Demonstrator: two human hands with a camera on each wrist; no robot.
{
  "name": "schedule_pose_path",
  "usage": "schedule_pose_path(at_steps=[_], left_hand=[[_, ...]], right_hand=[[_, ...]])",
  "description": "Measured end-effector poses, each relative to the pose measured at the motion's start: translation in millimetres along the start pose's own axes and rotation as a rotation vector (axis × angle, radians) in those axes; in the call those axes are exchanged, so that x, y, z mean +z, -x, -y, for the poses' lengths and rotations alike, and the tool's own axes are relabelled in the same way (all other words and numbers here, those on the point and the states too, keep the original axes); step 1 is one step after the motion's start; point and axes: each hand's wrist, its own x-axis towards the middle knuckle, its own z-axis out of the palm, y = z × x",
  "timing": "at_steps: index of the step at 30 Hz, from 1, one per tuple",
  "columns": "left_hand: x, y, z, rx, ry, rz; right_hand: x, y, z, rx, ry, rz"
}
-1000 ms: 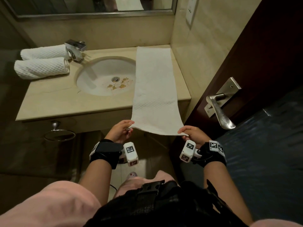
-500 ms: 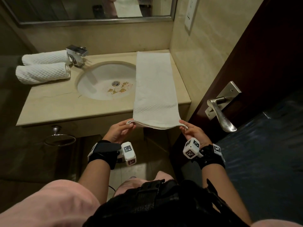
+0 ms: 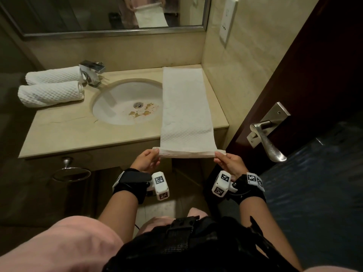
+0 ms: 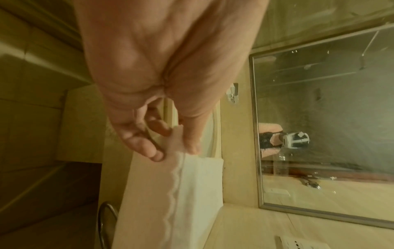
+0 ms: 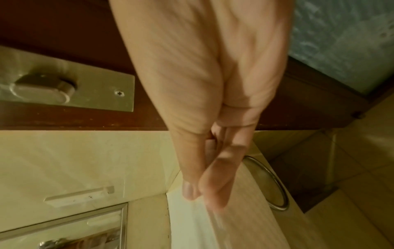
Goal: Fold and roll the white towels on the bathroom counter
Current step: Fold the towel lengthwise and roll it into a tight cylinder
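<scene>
A long white towel [image 3: 184, 107], folded into a narrow strip, lies on the right side of the beige counter [image 3: 64, 132], and its near end hangs past the front edge. My left hand [image 3: 152, 157] pinches the near left corner and my right hand [image 3: 222, 157] pinches the near right corner, holding that end taut in the air. In the left wrist view my thumb and fingers [image 4: 187, 143] pinch the towel's hem [image 4: 177, 185]. In the right wrist view my right hand [image 5: 196, 192] pinches the towel edge [image 5: 187, 224]. Two rolled white towels [image 3: 53, 87] lie at the counter's back left.
A stained sink basin [image 3: 127, 103] sits in the middle of the counter with a chrome faucet [image 3: 92, 73] behind it. A dark door with a metal lever handle [image 3: 267, 136] stands close on the right. A towel ring [image 3: 71, 171] hangs under the counter's left front. A mirror [image 3: 110, 14] spans the back wall.
Both hands have drawn the towel's near end closer to the counter edge and pulled it taut. The view has tilted up, showing more of the mirror.
</scene>
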Motion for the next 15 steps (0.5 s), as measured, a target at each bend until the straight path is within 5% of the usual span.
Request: schedule_pose_path(at_steps=[7,15], left_hand=[[5,-3,2,-0.133,0.096,-0.119],[4,-2,8,-0.064,-0.1,-0.23]], right_hand=[[13,-7,-13,0.082,0.1,-0.051],[13,-8,-21,0.048,0.08,-0.193]])
